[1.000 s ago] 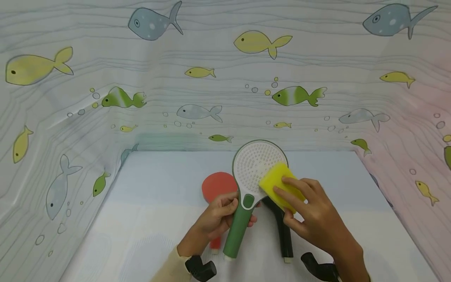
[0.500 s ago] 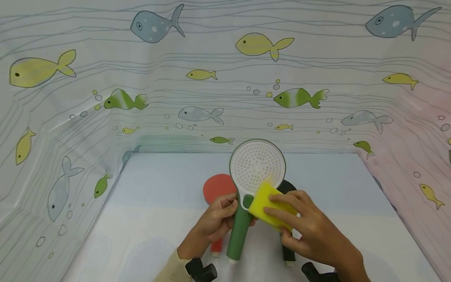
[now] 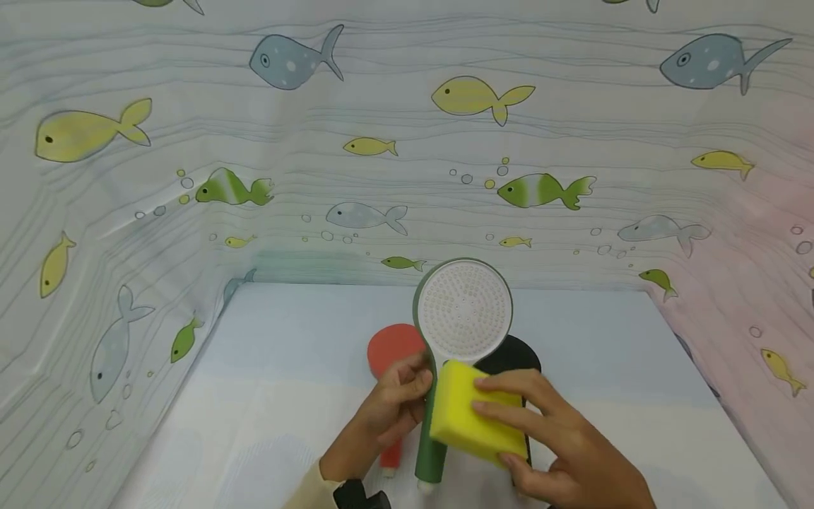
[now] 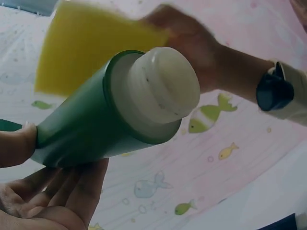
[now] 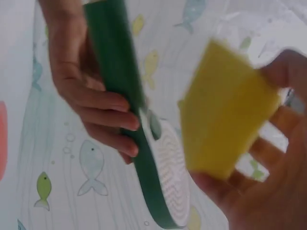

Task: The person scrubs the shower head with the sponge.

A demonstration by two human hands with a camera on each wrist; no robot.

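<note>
The shower head is held up above the worktop, its disc at the top and its green handle pointing down towards the person. The round white spray face, ringed with small nozzles and edged in green, faces the head camera; the handle ends in a white connector, seen close up in the left wrist view. The left hand grips the handle from the left of the shower head, thumb on one side and fingers curled on the other, as both wrist views show.

The right hand, to the right of the shower head, pinches the yellow sponge between thumb and fingers. From the head camera the sponge covers much of the handle, just below the disc; the right wrist view shows a gap between the sponge and the shower head, so they are apart. The sponge is blurred in the wrist views.

Beyond the shower head, to its left, is a red paddle, its handle partly behind the left hand. To the shower head's right is a black paddle, largely covered by the shower head, the sponge and the right hand. Behind the shower head rises a pale backdrop printed with blue, yellow and green fish.
</note>
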